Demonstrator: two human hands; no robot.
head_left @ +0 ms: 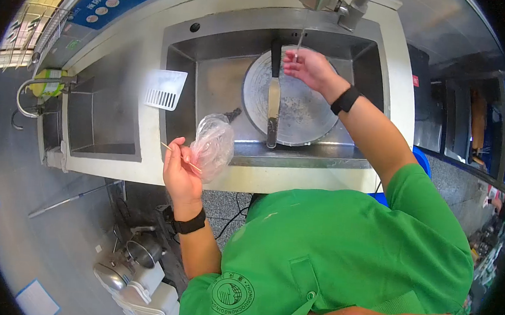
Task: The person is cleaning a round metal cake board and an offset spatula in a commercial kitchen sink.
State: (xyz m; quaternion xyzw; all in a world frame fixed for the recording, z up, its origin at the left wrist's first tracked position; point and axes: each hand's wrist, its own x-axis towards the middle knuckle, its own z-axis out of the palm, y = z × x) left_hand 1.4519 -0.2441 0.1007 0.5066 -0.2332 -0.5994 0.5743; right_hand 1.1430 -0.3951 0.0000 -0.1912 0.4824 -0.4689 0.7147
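My left hand is closed on a thin wooden stick, and a clear plastic bag hangs at its fingers over the sink's front edge. My right hand is under a thin stream of water from the tap. Its fingers are loosely bent and apart, with nothing seen in them. Below it, a round grey metal plate lies in the sink. A long spatula with a black handle rests across that plate. Something dark lies beside the bag.
A white slotted scraper lies on the divider left of the sink. Further left are a second basin, a curved faucet and a yellow-green bottle. A mixer stands at lower left.
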